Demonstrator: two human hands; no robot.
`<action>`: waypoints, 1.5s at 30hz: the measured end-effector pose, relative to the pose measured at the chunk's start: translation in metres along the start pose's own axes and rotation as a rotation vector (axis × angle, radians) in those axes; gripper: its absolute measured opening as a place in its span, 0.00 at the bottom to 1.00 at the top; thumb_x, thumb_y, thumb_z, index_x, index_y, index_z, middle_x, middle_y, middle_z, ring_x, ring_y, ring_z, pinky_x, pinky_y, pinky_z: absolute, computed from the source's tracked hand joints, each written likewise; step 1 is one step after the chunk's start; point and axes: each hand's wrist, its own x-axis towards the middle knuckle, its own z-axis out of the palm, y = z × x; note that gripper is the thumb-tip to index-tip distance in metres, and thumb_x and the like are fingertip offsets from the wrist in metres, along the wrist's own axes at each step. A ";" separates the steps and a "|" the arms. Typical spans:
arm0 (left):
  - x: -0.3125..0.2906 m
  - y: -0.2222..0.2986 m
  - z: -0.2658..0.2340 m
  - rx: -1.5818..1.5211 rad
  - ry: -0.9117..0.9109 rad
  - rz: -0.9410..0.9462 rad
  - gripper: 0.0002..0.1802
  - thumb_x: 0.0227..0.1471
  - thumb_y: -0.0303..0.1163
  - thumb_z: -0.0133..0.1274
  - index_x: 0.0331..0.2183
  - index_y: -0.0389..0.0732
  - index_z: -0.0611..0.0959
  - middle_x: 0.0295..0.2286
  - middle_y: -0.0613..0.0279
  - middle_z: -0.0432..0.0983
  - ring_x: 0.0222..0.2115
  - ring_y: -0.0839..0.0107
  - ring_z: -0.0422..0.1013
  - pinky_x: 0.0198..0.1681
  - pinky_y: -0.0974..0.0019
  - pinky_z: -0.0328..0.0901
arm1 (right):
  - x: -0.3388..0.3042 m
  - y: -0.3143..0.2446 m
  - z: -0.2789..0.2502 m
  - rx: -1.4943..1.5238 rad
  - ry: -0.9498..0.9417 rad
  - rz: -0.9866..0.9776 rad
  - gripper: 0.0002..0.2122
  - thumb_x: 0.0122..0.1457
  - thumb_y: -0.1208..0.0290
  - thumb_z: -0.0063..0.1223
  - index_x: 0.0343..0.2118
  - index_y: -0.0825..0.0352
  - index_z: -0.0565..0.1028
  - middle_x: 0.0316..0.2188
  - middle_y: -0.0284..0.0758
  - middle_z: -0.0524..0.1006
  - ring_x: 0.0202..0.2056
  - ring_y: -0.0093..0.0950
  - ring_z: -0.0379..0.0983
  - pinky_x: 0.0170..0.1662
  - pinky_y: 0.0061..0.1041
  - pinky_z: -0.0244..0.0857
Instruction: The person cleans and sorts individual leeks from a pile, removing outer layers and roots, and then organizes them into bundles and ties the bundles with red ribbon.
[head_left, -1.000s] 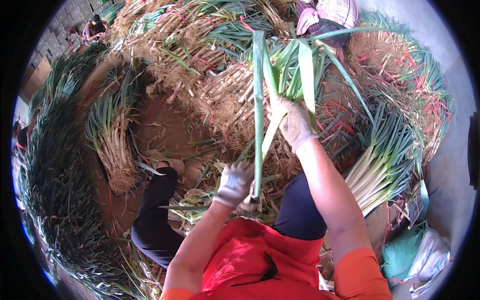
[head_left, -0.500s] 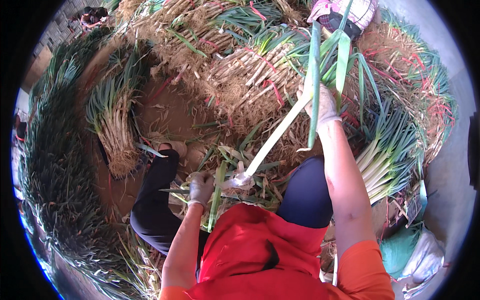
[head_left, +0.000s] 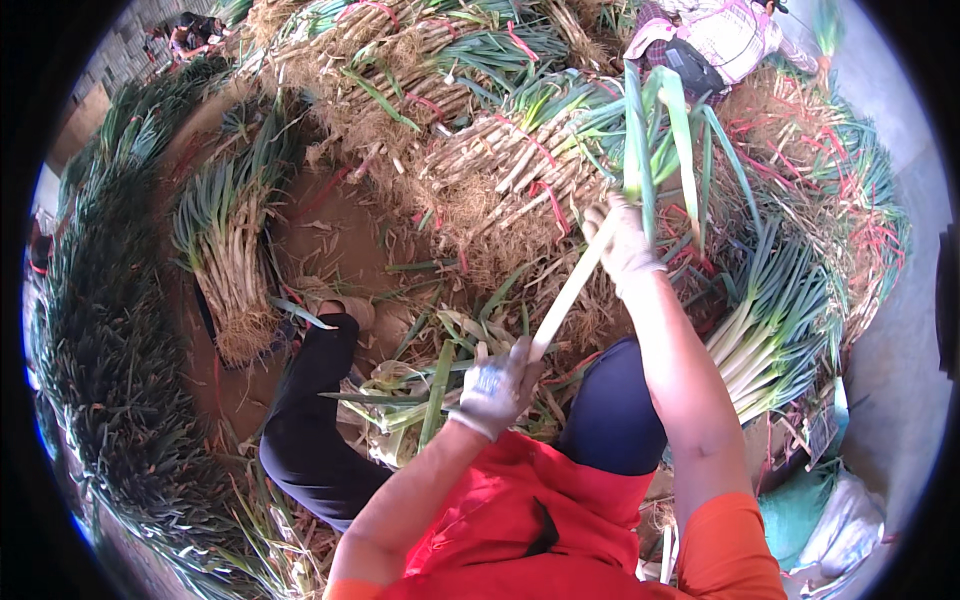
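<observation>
A long white-stemmed leek (head_left: 572,294) slants in front of me, its green leaves (head_left: 655,135) fanning out at the top. My right hand (head_left: 628,238), in a pale work glove, is closed round the stem just below the leaves. Lower down, my gloved left hand (head_left: 497,388) is closed about the root end, which the fingers hide. Beneath my left hand lie peeled leaves and husks (head_left: 400,395) between my knees. To the right of my right forearm rests a pile of clean white-stemmed leeks (head_left: 755,355).
Tied bundles of unpeeled leeks (head_left: 500,165) heap up ahead, roots toward me. One bundle (head_left: 235,265) stands at the left, before a long bank of green leaves (head_left: 110,330). Another person (head_left: 705,50) sits at the far right. Green and white sacks (head_left: 815,515) lie lower right.
My left hand has moved right and up from the loose leaves onto the leek's root end. My right hand has come slightly lower and left with the leek.
</observation>
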 end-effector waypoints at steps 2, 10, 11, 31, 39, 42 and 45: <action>0.026 0.004 -0.018 0.055 -0.236 -0.077 0.18 0.56 0.40 0.49 0.44 0.40 0.74 0.27 0.46 0.76 0.22 0.47 0.72 0.24 0.49 0.66 | -0.016 0.011 0.021 -0.019 0.084 0.006 0.05 0.61 0.71 0.50 0.33 0.63 0.67 0.23 0.31 0.71 0.20 0.22 0.68 0.21 0.21 0.64; 0.025 0.018 -0.025 -0.110 -0.067 -0.008 0.07 0.52 0.33 0.54 0.30 0.40 0.79 0.19 0.55 0.73 0.22 0.52 0.71 0.24 0.54 0.64 | 0.000 0.011 0.024 -0.005 0.209 0.082 0.03 0.61 0.72 0.48 0.32 0.64 0.69 0.24 0.29 0.71 0.22 0.20 0.65 0.24 0.18 0.60; 0.021 0.019 -0.032 -0.116 -0.063 0.038 0.06 0.51 0.32 0.54 0.29 0.40 0.79 0.18 0.55 0.72 0.21 0.52 0.71 0.23 0.55 0.64 | 0.002 0.009 0.020 0.032 0.169 0.064 0.02 0.61 0.73 0.48 0.33 0.65 0.70 0.24 0.29 0.71 0.23 0.20 0.66 0.24 0.18 0.61; -0.053 -0.019 -0.092 -0.066 -0.190 -0.253 0.22 0.46 0.30 0.56 0.46 0.43 0.76 0.40 0.52 0.74 0.43 0.55 0.70 0.47 0.58 0.64 | 0.012 -0.002 -0.006 0.213 -0.082 0.091 0.09 0.64 0.64 0.43 0.33 0.65 0.68 0.23 0.32 0.69 0.19 0.23 0.65 0.19 0.20 0.61; -0.009 -0.012 -0.019 -1.112 -0.164 -0.011 0.31 0.51 0.31 0.58 0.55 0.38 0.67 0.52 0.60 0.66 0.49 0.66 0.65 0.48 0.64 0.65 | -0.001 0.014 0.017 0.188 -0.201 0.198 0.12 0.67 0.59 0.37 0.34 0.63 0.67 0.23 0.29 0.69 0.19 0.22 0.63 0.18 0.22 0.59; -0.010 0.017 -0.031 -2.059 -0.616 -0.549 0.27 0.50 0.35 0.60 0.50 0.34 0.72 0.45 0.57 0.72 0.39 0.67 0.70 0.42 0.67 0.66 | 0.026 0.013 -0.007 0.269 -0.185 0.225 0.09 0.67 0.61 0.39 0.36 0.62 0.65 0.22 0.29 0.69 0.19 0.21 0.62 0.20 0.22 0.60; -0.040 0.016 -0.062 -1.746 -0.666 -0.061 0.14 0.55 0.28 0.52 0.43 0.34 0.77 0.38 0.55 0.74 0.32 0.74 0.69 0.36 0.72 0.65 | 0.026 0.003 -0.013 0.216 -0.068 0.168 0.09 0.66 0.60 0.41 0.33 0.59 0.65 0.22 0.26 0.69 0.18 0.19 0.60 0.20 0.20 0.57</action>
